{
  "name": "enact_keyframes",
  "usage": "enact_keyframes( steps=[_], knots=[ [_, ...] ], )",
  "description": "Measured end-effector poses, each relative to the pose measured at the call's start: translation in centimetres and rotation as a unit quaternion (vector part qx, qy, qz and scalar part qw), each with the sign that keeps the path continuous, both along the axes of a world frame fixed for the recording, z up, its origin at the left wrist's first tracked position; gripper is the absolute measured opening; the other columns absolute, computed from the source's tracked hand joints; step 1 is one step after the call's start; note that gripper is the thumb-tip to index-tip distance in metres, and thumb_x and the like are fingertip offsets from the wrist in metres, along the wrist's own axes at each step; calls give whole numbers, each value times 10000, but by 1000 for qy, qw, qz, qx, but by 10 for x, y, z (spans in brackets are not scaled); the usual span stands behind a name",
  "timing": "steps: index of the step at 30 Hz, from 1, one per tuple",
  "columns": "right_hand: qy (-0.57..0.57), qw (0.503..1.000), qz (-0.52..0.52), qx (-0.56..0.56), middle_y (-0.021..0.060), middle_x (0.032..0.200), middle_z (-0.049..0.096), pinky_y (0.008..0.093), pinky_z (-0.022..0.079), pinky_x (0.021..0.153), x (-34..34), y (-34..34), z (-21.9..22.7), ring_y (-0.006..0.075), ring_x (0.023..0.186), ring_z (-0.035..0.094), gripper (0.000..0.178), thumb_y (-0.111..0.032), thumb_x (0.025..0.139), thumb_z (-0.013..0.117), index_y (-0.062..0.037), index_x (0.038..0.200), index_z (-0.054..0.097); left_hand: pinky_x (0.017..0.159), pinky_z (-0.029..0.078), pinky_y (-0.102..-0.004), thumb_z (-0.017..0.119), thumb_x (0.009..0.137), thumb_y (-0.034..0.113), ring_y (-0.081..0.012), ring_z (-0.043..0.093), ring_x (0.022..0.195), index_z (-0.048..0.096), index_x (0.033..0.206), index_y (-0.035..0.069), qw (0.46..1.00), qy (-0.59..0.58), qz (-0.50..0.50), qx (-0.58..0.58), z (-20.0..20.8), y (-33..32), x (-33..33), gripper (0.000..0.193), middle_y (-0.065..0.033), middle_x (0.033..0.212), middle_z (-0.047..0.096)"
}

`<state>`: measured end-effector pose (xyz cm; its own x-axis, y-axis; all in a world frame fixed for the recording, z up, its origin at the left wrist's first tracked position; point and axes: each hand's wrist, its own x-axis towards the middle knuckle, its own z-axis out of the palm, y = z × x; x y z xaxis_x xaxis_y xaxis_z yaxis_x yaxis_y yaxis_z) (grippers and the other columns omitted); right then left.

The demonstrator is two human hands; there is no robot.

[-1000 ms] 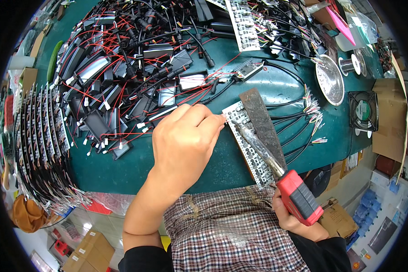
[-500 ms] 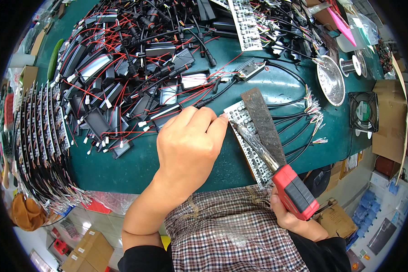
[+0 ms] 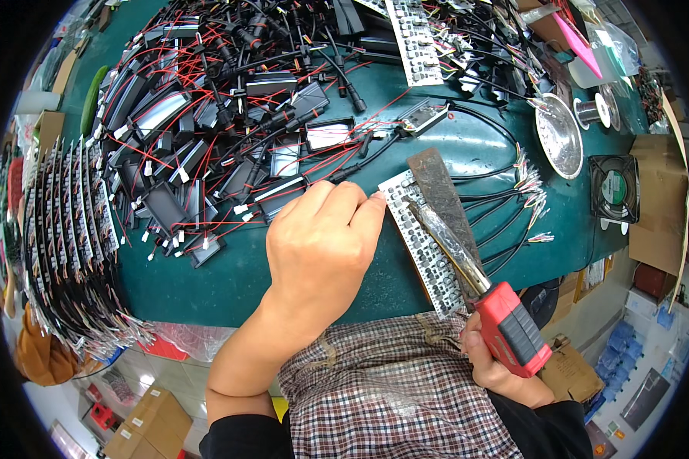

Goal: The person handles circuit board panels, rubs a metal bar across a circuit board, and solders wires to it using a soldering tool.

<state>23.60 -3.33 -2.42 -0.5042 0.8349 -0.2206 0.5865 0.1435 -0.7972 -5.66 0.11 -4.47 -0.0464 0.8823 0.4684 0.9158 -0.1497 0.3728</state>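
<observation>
My left hand (image 3: pixel 321 241) is closed, its thumb and forefinger pinched together at the upper left edge of a white circuit board (image 3: pixel 407 210). What those fingers hold is hidden. My right hand (image 3: pixel 490 369) is wrapped round the handle of a soldering iron (image 3: pixel 505 325), which is red and black with a long metal shaft. The iron slants up and left over the board, its tip near the board's upper part; I cannot tell whether it touches. A flat, dark, worn bar (image 3: pixel 440 180) lies along the board's right side. Black cables (image 3: pixel 494 222) with stripped, coloured wire ends spread out beyond it.
Black plastic housings (image 3: pixel 168 206) with red wires are heaped at the left and back. Wired boards (image 3: pixel 69 222) are stacked far left. At the right stand a metal bowl (image 3: pixel 559 141), a wire spool (image 3: pixel 592 112) and a black fan (image 3: pixel 614 189). Another circuit board (image 3: pixel 415 46) lies behind.
The soldering iron has shifted right and slightly down with my right hand, its tip moving inward from the board's left edge. My left hand has barely moved.
</observation>
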Motion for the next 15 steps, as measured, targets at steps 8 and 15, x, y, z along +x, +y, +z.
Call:
enact_keyframes(
  steps=[8, 15],
  knots=[
    [19, 1000, -20, -14, 104, 779, 611, 341, 468, 552, -2, 1, 0, 252, 619, 574, 175, -38, 759, 695, -2, 927, 660, 545, 454, -321, 795, 670, 29, -199, 564, 634, 684, 785, 63, 1000, -15, -6, -1, -1, 0, -1, 163, -22, 724, 606],
    [14, 999, -31, -28, 110, 792, 639, 347, 483, 579, -3, 5, 3, 263, 642, 597, 144, -43, 766, 689, 0, 901, 664, 550, 459, -324, 797, 665, 28, -202, 569, 637, 677, 769, 57, 1000, -21, -2, -4, -2, 1, -1, 161, -26, 721, 608]
  ],
)
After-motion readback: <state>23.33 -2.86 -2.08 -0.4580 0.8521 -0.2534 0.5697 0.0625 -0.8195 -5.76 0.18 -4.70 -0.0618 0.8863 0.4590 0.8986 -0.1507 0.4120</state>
